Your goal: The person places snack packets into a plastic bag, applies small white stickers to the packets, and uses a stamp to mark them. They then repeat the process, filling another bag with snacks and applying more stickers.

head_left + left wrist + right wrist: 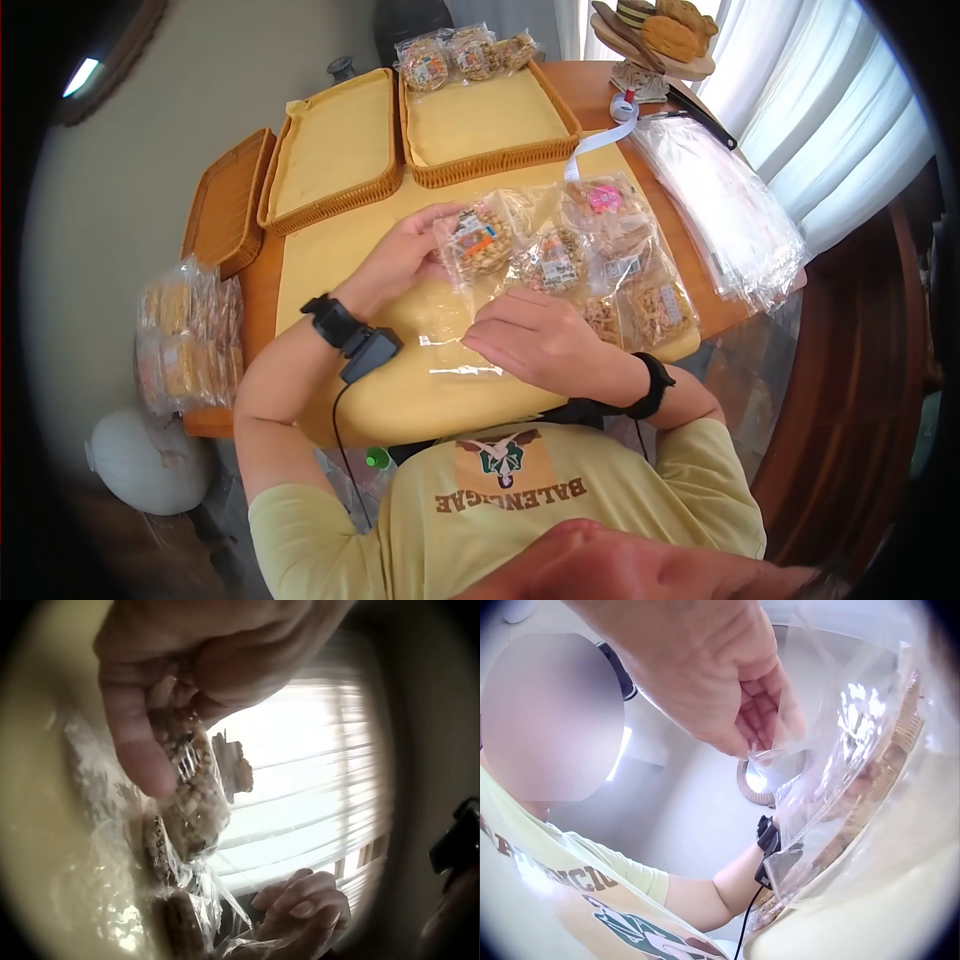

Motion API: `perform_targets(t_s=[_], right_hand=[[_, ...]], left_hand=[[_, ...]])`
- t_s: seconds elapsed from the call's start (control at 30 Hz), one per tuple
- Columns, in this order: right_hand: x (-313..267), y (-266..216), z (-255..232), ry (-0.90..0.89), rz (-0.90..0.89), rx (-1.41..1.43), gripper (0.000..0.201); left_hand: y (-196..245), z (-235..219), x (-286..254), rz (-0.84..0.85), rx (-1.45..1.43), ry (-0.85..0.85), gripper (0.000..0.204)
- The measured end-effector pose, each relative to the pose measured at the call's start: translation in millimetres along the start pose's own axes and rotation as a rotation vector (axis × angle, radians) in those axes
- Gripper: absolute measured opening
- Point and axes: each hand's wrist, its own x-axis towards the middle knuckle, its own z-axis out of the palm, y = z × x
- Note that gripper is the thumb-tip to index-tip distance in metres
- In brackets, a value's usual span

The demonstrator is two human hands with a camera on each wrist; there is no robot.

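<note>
A large clear plastic bag (457, 352) lies on the yellow sheet, with several wrapped snack cakes (655, 308) in its right part. Between fingers and thumb my left hand (405, 252) holds a wrapped nut cake (480, 243) with a printed label. In the left wrist view this cake (196, 817) looks thick and studded with grains. Another wrapped cake (552, 260) is close to its right. My right hand (537, 335) pinches the edge of the clear bag, and its fingertips (759, 742) grip the film in the right wrist view.
Two lined wicker trays (385, 185) (490, 165) stand at the back, one with several wrapped cakes (470, 55) at its far end. A narrower tray (228, 205) is at the left. Stacked clear bags (720, 200) and a ribbon (590, 150) lie at the right. More packs (188, 335) sit at the left edge.
</note>
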Motion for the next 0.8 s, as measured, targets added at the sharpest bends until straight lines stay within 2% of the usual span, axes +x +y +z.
perform_targets(t_s=[0.03, 0.07, 0.1, 0.17, 0.2, 0.23, 0.3, 0.43, 0.5, 0.53, 0.6, 0.73, 0.8], right_hand=[[0, 2, 1, -0.014, -0.001, -0.016, 0.012], [0, 5, 2, -0.011, 0.003, -0.022, 0.012], [-1, 6, 3, 0.006, -0.016, -0.017, 0.014], [-3, 8, 4, 0.026, -0.021, -0.018, 0.017], [-4, 8, 4, 0.018, -0.014, -0.016, 0.018], [-3, 8, 5, 0.009, -0.011, -0.011, 0.019], [-2, 10, 8, 0.019, -0.023, -0.009, 0.019], [0, 11, 8, 0.049, -0.035, 0.051, 0.019], [-2, 12, 8, 0.055, -0.034, 0.037, 0.015], [-3, 12, 8, 0.064, -0.038, 0.029, 0.012], [-2, 10, 7, 0.061, -0.046, 0.042, 0.012], [3, 8, 8, 0.049, -0.072, 0.042, 0.011], [3, 7, 6, 0.047, -0.067, 0.046, 0.011]], left_hand=[[-4, 7, 6, 0.041, -0.104, 0.025, 0.033], [-3, 17, 5, -0.002, -0.064, 0.02, 0.042], [-2, 28, 3, -0.007, -0.063, 0.01, 0.042], [-4, 43, 1, 0.044, 0.004, 0.034, 0.054], [-13, 38, 7, 0.071, -0.08, -0.028, 0.063], [-11, 40, 8, 0.066, -0.079, -0.03, 0.063], [-4, 43, 8, 0.184, 0.266, -0.031, 0.07], [-1, 47, 12, 0.287, 0.459, -0.061, 0.072], [4, 47, 12, 0.277, 0.319, -0.182, 0.07], [6, 42, 14, 0.274, 0.316, -0.187, 0.07], [9, 30, 20, 0.046, 0.525, -0.231, 0.061], [27, 44, 21, 0.017, 0.534, -0.141, 0.052], [37, 51, 23, -0.048, 0.629, -0.078, 0.046]])
